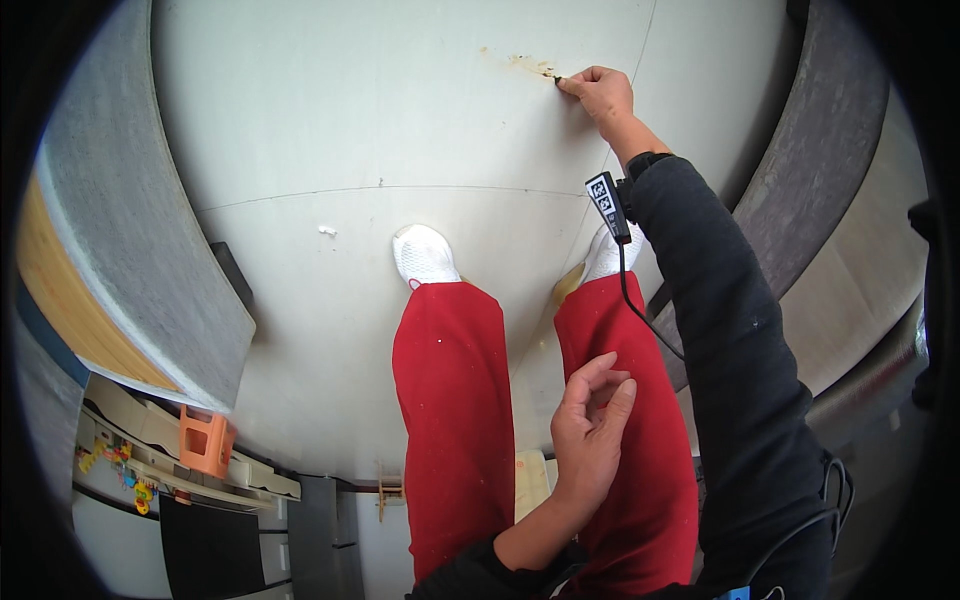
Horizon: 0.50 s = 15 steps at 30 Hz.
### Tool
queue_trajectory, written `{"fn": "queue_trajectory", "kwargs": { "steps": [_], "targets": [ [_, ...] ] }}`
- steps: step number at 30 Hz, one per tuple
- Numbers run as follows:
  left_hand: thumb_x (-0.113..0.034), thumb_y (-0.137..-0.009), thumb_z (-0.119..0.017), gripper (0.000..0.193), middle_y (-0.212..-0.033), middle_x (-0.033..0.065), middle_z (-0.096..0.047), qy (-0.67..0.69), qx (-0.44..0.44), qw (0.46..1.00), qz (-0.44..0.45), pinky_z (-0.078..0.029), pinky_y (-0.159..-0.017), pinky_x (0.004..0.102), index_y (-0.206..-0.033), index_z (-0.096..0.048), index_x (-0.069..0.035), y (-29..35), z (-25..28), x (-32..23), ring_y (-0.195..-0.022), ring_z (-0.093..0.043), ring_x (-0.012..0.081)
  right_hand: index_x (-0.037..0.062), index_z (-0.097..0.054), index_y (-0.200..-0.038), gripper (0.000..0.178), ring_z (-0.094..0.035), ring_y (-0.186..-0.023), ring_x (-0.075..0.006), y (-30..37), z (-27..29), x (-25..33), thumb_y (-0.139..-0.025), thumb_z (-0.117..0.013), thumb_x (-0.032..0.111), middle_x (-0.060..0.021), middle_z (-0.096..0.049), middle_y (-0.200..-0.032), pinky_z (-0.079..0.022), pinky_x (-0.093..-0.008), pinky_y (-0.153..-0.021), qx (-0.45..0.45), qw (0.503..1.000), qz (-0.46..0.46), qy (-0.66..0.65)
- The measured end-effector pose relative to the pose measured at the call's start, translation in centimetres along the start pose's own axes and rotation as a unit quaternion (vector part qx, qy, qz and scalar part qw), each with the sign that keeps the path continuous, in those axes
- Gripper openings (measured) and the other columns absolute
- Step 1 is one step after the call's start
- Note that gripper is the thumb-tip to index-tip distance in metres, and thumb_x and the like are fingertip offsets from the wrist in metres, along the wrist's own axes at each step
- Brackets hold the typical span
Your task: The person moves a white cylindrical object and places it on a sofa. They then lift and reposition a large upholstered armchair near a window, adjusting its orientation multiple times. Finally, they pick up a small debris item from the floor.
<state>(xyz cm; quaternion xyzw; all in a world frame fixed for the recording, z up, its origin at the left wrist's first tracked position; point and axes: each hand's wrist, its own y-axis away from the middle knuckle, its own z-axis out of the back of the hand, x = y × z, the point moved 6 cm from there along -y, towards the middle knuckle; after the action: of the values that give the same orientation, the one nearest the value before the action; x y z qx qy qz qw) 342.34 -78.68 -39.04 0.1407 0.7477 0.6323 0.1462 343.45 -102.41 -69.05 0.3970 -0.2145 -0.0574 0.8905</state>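
My right hand (pixel 603 94) is stretched far forward, low over the pale floor (pixel 320 110). Its thumb and forefinger pinch a small dark scrap (pixel 557 80), whose exact kind is too small to make out. That scrap lies at the end of a brownish, crumbly smear (pixel 532 66) on the floor. Over my right thigh, my left hand (pixel 590 435) is loosely curled, thumb apart from the fingers, with nothing in it. A black device with a patterned label (pixel 608 205) is strapped at my right wrist, and a cable runs from it.
A white crumpled bit (pixel 327 231) lies on the floor left of my white shoes (pixel 424 255). Grey upholstered furniture (pixel 130 200) curves along the left, with another grey piece (pixel 830 130) at the right. An orange stool (pixel 206 441) stands at the lower left.
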Motion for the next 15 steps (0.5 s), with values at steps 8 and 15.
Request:
{"fn": "queue_trajectory", "kwargs": {
  "steps": [8,15],
  "targets": [
    [-0.012,-0.09,-0.053,0.031,-0.104,0.0091,-0.057,-0.009,0.004,1.0,0.001,-0.048,-0.076,0.0278,-0.119,-0.047,-0.002,-0.1,-0.2,-0.6,-0.095,-0.057,0.0157,0.0051,-0.063,-0.068,0.025,-0.052,-0.059,-0.0111,0.5,-1.5,1.7,-0.069,-0.073,0.028,-0.0022,-0.061,-0.065,-0.042,-0.0261,-0.058,0.023,0.998,0.025,0.043],
    [-0.011,-0.089,-0.054,0.032,-0.104,0.0089,-0.057,-0.009,-0.008,1.0,-0.013,-0.048,-0.075,0.0269,-0.119,-0.047,-0.002,-0.7,-0.3,-0.9,-0.093,-0.057,0.0144,0.0043,-0.065,-0.068,0.02,-0.053,-0.055,-0.0101,0.3,-1.0,2.8,-0.07,-0.07,0.023,-0.0032,-0.062,-0.062,-0.043,-0.0255,-0.054,0.009,0.997,0.072,-0.002]
  ]
}}
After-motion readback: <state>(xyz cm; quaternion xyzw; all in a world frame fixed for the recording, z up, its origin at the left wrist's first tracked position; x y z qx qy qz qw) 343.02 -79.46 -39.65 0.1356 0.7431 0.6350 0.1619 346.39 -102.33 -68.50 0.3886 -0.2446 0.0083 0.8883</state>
